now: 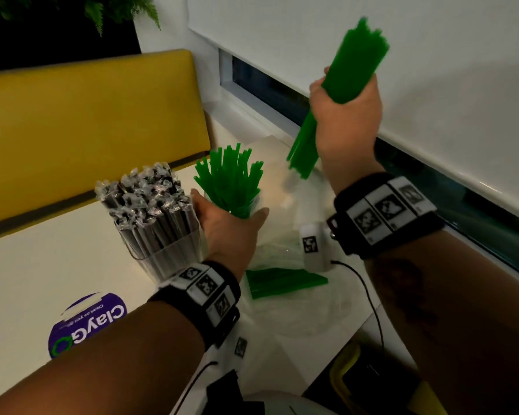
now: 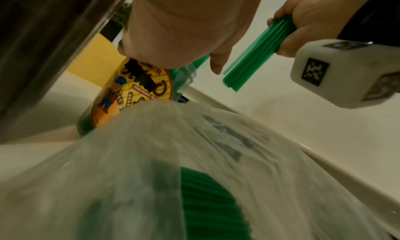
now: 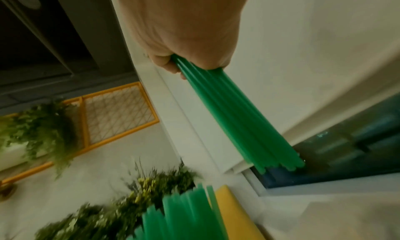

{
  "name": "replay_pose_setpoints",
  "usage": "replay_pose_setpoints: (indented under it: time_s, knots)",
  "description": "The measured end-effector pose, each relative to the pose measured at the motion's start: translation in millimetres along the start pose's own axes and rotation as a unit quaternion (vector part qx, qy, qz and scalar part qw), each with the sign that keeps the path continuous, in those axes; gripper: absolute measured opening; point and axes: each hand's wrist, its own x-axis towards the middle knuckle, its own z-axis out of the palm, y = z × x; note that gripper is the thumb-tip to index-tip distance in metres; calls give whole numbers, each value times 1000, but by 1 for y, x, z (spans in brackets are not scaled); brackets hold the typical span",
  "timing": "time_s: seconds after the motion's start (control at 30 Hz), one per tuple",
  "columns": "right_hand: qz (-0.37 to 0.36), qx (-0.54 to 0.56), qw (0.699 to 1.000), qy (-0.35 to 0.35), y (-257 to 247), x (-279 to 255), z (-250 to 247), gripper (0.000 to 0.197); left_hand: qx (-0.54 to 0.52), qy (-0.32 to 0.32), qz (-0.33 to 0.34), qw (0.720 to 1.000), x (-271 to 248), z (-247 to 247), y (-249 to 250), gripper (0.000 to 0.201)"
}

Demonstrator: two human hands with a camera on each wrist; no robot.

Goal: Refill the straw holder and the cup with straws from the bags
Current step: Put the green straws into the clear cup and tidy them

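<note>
Presently, item one: right hand (image 1: 346, 112), fist wrapping a bundle of green straws (image 1: 358, 61), is hovering raised at the far right, well above the table (image 1: 27, 280). Item two: left hand (image 1: 228, 223), fingers curling round the cup (image 2: 129, 96), is steadying it at centre; the cup is standing just right of the straw holder (image 1: 168, 256) and is already bristling with loose green straws (image 1: 229, 178).

Handling note, as judgement: the step in hand is looking like loading the bundle into the cup. It would go best with the lower ends squared together, the bundle being brought upright over the mouth and lowered into a gap among the standing straws, the left hand bracing the cup against tipping, the fist loosening only once the ends are seated.

Materials:
- Green straws: smooth, slim, rigid plastic tubes, ends cut square.
- Cup: clear plastic, round, bearing a yellow cartoon label.
- Straw holder: clear-walled, packed with dark straws in crinkled film wrappers.
- Bag (image 1: 282, 295): thin, translucent, wrinkled film, lying near the cup and showing more green straws inside.
- Table: pale, smooth, matt.
</note>
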Motion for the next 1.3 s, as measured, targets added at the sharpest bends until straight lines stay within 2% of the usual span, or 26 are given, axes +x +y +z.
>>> replay_pose_setpoints:
  time_s: [0.1,0.3,0.4,0.5,0.6,0.67,0.73,0.8,0.83,0.9,0.93,0.97,1.0,1.07,1.1,1.13,1.2,1.23,1.3]
  knots:
    - [-1,-15,998,-54,12,-4,31,21,-15,15,-10,1000,19,7,0,139]
    - [30,26,986,-164,17,-25,76,24,-37,33,34,998,33,12,-13,125]
    - [53,22,984,-171,24,-22,80,29,-26,56,45,997,34,14,-16,123]
    - [97,-31,981,-168,46,-29,70,26,-5,59,64,996,35,19,-17,118]
    - [135,-57,969,-200,61,-34,59,28,13,80,69,994,37,22,-18,118]
    - [106,-68,958,-256,59,-31,55,45,17,90,77,993,36,23,-19,118]
    - [50,-67,953,-291,55,-26,52,78,22,103,80,991,34,23,-18,115]
    - [-54,-68,961,-261,46,-21,52,108,29,114,88,989,32,23,-17,113]
    - [-133,-79,960,-235,39,-19,52,114,37,121,94,988,31,23,-17,112]
    - [-297,-127,926,-193,27,-14,53,104,55,121,98,986,30,21,-16,110]
    - [-350,-163,900,-201,26,-11,55,92,60,120,97,986,29,20,-15,110]
    - [-370,-206,873,-241,28,-11,56,80,61,115,97,987,31,20,-17,110]
    - [-356,-264,840,-313,32,-13,58,69,60,107,89,988,32,20,-17,111]
    - [-251,-388,758,-460,49,-21,56,54,48,96,88,990,36,20,-18,113]
    - [-204,-424,730,-497,57,-24,54,52,42,90,90,991,36,20,-17,114]
    - [-182,-434,719,-511,60,-27,52,53,45,85,90,991,36,20,-15,116]
    - [-176,-412,736,-508,56,-28,47,54,59,61,68,994,34,21,-13,127]
    - [-196,-391,754,-490,52,-28,43,55,55,47,48,996,32,20,-15,138]
    - [-258,-316,817,-407,42,-34,29,48,31,29,8,999,30,18,-20,152]
